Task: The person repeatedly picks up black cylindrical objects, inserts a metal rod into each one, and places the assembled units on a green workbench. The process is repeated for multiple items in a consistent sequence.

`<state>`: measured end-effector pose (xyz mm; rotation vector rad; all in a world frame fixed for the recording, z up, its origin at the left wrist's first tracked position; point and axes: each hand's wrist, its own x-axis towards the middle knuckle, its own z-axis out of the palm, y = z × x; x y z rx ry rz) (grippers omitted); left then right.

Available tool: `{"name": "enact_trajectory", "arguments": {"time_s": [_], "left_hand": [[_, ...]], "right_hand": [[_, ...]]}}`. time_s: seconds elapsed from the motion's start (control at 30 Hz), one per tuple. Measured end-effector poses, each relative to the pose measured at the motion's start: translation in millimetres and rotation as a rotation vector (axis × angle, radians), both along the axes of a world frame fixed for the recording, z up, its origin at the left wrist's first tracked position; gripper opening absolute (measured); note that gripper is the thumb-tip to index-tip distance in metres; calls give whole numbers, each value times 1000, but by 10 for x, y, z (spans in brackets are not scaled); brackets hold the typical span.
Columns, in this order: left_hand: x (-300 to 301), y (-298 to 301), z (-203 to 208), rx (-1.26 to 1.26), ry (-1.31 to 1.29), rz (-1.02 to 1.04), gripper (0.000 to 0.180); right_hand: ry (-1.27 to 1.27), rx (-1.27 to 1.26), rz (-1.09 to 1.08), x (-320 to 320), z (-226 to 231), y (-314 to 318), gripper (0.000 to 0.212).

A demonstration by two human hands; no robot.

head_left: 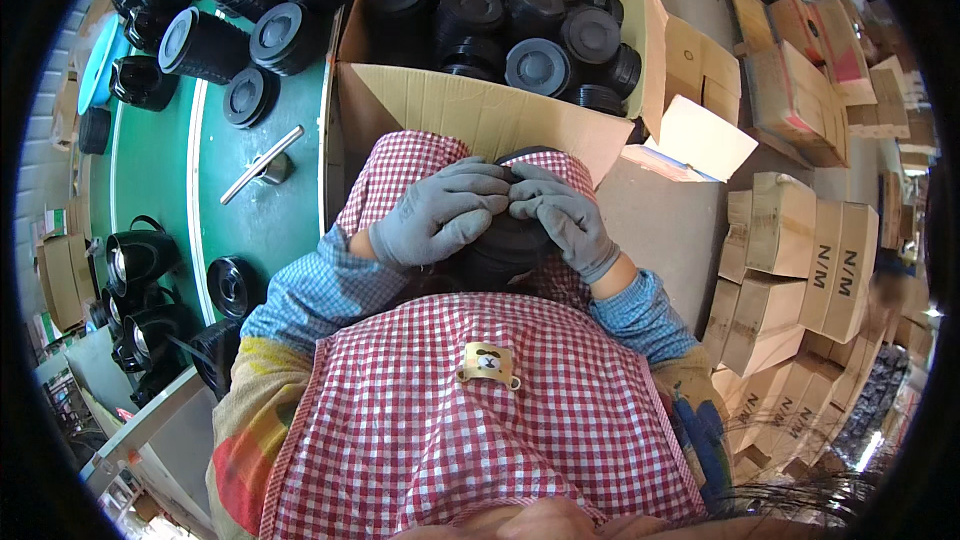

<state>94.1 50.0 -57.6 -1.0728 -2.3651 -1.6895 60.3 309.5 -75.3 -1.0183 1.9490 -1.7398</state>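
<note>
In my lap, against the red-and-white checked apron, rests a black round part (508, 240). Its underside and most of its rim are hidden by my hands and the apron. My left hand (445, 212), in a grey glove, grips it from the left with the fingers curled over its far edge. From the other side my right hand (568, 218), gloved alike, holds it with bent fingers. The fingertips of both hands nearly meet at the top of the part.
Ahead of my knees stands an open cardboard box (480, 105) full of black ribbed round parts. On my left, a green table (170, 180) carries stacked black parts (205, 45), a metal bar on a stand (265, 165) and black housings (140, 255). Cartons (785, 225) are stacked at right.
</note>
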Motion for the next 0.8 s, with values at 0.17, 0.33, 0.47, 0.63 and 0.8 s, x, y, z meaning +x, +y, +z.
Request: {"name": "enact_trajectory", "arguments": {"time_s": [0.17, 0.33, 0.47, 0.63, 0.8], "left_hand": [[-96, -159, 343, -165, 12, -29, 58], [-85, -61, 186, -209, -17, 87, 88], [-248, -34, 88, -489, -61, 192, 87], [-219, -98, 402, -167, 39, -79, 69], [-233, -66, -122, 269, -501, -86, 47]], "right_hand": [[-110, -114, -79, -221, 114, -35, 52], [-299, 44, 1, -112, 99, -211, 62], [271, 257, -81, 58, 215, -154, 61], [-124, -34, -104, -203, 114, -132, 72], [212, 57, -116, 58, 385, -144, 66]]}}
